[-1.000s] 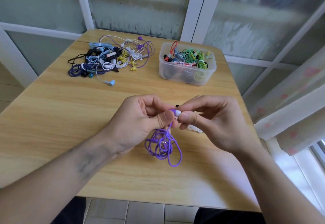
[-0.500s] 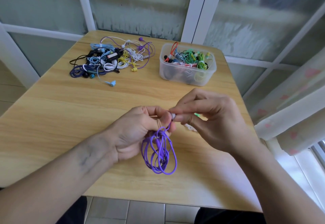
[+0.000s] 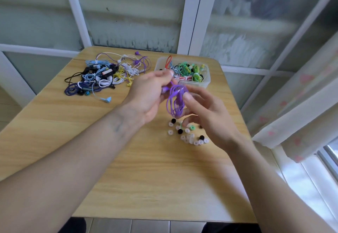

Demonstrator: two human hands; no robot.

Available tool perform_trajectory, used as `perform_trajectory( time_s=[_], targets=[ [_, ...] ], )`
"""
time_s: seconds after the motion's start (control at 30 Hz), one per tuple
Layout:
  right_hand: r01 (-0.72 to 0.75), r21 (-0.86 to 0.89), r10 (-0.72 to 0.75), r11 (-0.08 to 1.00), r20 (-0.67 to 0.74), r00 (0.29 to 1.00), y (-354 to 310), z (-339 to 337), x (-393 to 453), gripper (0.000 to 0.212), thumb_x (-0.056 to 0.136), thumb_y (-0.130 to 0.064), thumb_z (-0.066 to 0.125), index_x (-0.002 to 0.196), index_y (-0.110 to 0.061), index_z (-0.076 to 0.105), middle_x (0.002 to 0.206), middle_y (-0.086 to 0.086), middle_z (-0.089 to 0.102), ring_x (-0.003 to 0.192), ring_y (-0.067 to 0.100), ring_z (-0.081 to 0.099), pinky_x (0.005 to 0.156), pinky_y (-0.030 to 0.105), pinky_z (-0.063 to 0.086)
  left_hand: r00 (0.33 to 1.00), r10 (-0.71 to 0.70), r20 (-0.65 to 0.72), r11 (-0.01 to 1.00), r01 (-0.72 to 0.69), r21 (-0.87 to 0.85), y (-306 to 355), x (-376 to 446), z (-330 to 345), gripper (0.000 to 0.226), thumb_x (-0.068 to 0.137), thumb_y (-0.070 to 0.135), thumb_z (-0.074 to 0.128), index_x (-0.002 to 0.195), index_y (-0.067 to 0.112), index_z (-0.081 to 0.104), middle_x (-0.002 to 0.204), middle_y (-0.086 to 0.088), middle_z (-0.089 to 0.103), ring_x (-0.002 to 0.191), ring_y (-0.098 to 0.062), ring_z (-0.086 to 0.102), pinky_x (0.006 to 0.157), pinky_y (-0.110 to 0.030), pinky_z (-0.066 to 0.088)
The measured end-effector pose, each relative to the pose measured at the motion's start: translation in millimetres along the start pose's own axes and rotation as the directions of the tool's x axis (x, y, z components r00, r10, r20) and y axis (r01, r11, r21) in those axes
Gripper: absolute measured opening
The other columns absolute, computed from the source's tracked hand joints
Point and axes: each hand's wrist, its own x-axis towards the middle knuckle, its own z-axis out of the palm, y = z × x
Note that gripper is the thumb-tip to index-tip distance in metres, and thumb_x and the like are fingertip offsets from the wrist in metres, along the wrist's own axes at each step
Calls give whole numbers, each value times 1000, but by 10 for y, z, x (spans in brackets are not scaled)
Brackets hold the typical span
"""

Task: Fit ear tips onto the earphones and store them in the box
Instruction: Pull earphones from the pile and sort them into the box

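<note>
A light wooden bench with rounded corners [image 3: 128,168] stood against frosted glass panels in white frames [image 3: 128,13], with a pale curtain [image 3: 301,104] at the right edge. At the bench's far right sat a clear plastic box [image 3: 205,81] already holding coiled green, red and white earphones. At the far left lay a tangled heap of loose earphones in black, blue, white, yellow and purple [image 3: 102,77]. The left hand [image 3: 148,93], raised near the box, had its fingers curled round a coiled bundle of purple earphones [image 3: 175,102], whose loops hung down between the two hands; motion blur hid the earbuds. The right hand [image 3: 204,112] was just beside the loops with fingers loosely spread, one fingertip seeming to touch the cable, gripping nothing I could make out. Beneath it lay scattered small silicone ear tips, white, black and green [image 3: 188,133], on the bench
</note>
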Motion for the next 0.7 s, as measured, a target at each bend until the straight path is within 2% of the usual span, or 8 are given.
perform_trajectory(
  time_s=[0.17, 0.23, 0.3, 0.37, 0.47, 0.53, 0.63, 0.7],
  targets=[
    [124, 137, -85, 983, -265, 961, -169, -35, 318, 15, 94, -9, 64, 108, -4, 61, 78, 10, 73, 59, 24, 68, 53, 30, 57, 993, 119, -13, 993, -118, 12, 130, 303, 303, 8, 90, 0, 58, 89, 7, 62, 77, -13, 64, 64, -21, 63, 62, -31, 56],
    [178, -11, -172, 984, -330, 928, -216, -128, 509, 10, 93, -12, 67, 103, -9, 65, 82, 10, 74, 60, 24, 70, 51, 30, 55, 980, 198, 2, 956, -194, 218, 145, 496, 327, 6, 88, 11, 64, 93, 13, 65, 93, -12, 71, 82, -24, 68, 75, -36, 56],
    [189, -241, -266, 952, -341, 902, -206, -236, 738, 5, 92, -16, 68, 97, -17, 68, 82, 6, 74, 62, 22, 72, 51, 34, 57, 972, 232, 29, 861, -219, 460, 148, 649, 271, 27, 85, 22, 67, 111, 16, 63, 108, -7, 70, 98, -21, 66, 87, -36, 52],
    [157, -522, -360, 838, -313, 879, -166, -335, 980, 9, 91, -21, 68, 99, -23, 72, 83, -1, 73, 66, 19, 72, 61, 40, 60, 960, 275, 51, 688, -234, 687, 124, 740, 143, 43, 85, 22, 65, 127, 16, 56, 114, -4, 66, 104, -20, 63, 96, -34, 49],
    [53, -839, -364, 541, -177, 914, -99, -407, 1216, 28, 89, -10, 59, 105, -26, 76, 93, 3, 72, 84, 28, 68, 72, 37, 55, 914, 393, 100, 476, -295, 829, 65, 708, -138, 28, 89, 10, 57, 117, 13, 63, 110, -2, 66, 102, -18, 62, 94, -29, 48],
    [37, -932, -257, 361, -62, 964, -56, -386, 1256, 36, 86, -6, 52, 105, -25, 77, 105, 9, 68, 94, 32, 63, 77, 36, 53, 863, 501, 67, 404, -302, 863, 51, 634, -377, 26, 87, 3, 53, 106, 12, 68, 104, -2, 68, 96, -18, 62, 88, -25, 47],
    [90, -976, -143, 197, 62, 988, -33, -299, 1195, 36, 87, -31, 36, 88, -14, 69, 110, 16, 61, 106, 36, 52, 92, 41, 46, 802, 596, 32, 295, -255, 921, 61, 582, -804, 29, 81, 0, 52, 102, 13, 67, 107, -7, 65, 105, -26, 55, 93, -30, 41],
    [76, -990, -126, 116, 61, 990, -13, -273, 1181, 44, 90, -43, 25, 79, -21, 61, 110, 13, 58, 109, 35, 44, 98, 44, 38, 803, 596, 18, 190, -163, 968, 72, 562, -1082, 31, 80, 3, 54, 108, 13, 64, 113, -12, 60, 112, -32, 47, 98, -35, 36]
  ],
)
